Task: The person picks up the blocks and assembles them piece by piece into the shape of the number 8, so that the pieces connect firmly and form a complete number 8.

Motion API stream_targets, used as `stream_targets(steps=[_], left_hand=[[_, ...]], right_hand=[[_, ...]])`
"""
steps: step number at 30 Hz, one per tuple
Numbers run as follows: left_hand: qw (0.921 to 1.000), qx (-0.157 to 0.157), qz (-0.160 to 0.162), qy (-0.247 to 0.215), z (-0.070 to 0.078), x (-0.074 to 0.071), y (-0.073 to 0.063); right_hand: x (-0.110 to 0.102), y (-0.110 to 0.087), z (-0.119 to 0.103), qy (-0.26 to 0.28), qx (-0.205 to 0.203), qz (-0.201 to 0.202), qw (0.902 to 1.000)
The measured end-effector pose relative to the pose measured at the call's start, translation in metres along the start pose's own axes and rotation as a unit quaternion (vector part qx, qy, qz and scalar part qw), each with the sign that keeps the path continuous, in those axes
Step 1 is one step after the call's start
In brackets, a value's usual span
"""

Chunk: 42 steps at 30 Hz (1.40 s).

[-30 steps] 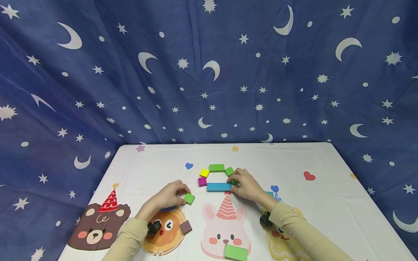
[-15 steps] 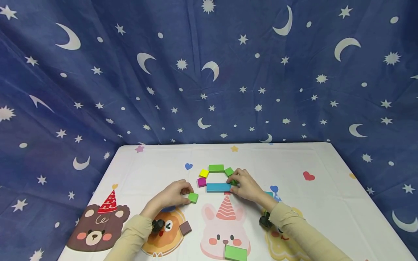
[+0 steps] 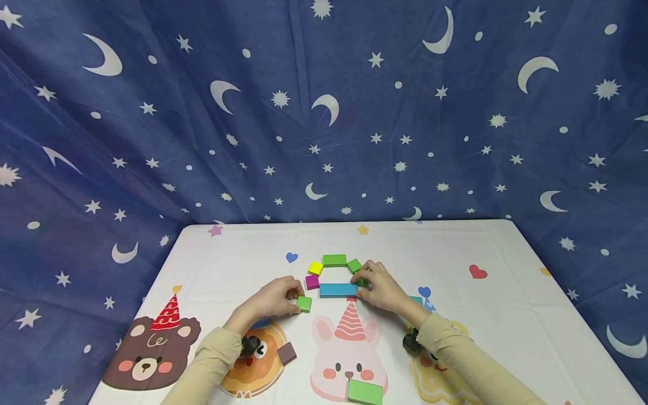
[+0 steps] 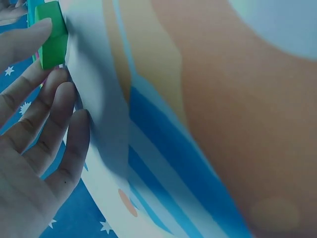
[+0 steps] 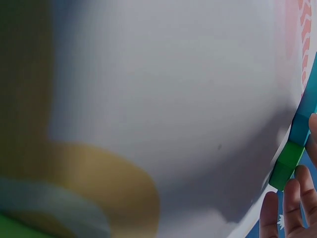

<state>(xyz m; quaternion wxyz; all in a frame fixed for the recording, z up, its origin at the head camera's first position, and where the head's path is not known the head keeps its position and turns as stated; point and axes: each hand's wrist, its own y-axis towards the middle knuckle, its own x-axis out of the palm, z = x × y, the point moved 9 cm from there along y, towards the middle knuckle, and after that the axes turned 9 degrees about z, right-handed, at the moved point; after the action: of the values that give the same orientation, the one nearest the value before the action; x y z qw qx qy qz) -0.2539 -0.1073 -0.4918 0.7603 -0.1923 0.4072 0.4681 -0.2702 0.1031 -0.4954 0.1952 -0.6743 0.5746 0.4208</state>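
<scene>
My left hand (image 3: 273, 297) pinches a small green block (image 3: 304, 304) between thumb and index finger, just left of a group of blocks. In the left wrist view, the thumb lies on one face of this green block (image 4: 53, 37). My right hand (image 3: 381, 288) holds another green block (image 3: 362, 283) at the right end of a long blue block (image 3: 338, 290); the fingers partly cover it. A magenta block (image 3: 312, 282), a yellow block (image 3: 316, 268), a long green block (image 3: 334, 260) and a tilted green block (image 3: 354, 266) curve behind the blue one.
A brown block (image 3: 286, 353) lies in front of the left hand, and a large light-green block (image 3: 365, 392) sits at the front edge of the view. Another blue block (image 3: 417, 300) shows partly behind the right forearm. A starry curtain (image 3: 324, 112) stands behind the white table (image 3: 430, 247).
My left hand has moved right with the small green block, bringing it nearer the left end of the long blue block. The right hand stays in place.
</scene>
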Motion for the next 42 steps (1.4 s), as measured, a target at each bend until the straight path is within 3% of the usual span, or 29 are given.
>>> stream_targets(steps=[26, 42], left_hand=[[0.9995, -0.007, -0.027, 0.016, 0.01, 0.015, 0.014], [0.9995, -0.007, -0.029, 0.014, 0.016, 0.014, 0.015]], right_hand=[[0.0, 0.0, -0.002, -0.01, -0.003, -0.005, 0.9999], [0.0, 0.0, -0.002, -0.011, -0.005, -0.004, 0.9999]])
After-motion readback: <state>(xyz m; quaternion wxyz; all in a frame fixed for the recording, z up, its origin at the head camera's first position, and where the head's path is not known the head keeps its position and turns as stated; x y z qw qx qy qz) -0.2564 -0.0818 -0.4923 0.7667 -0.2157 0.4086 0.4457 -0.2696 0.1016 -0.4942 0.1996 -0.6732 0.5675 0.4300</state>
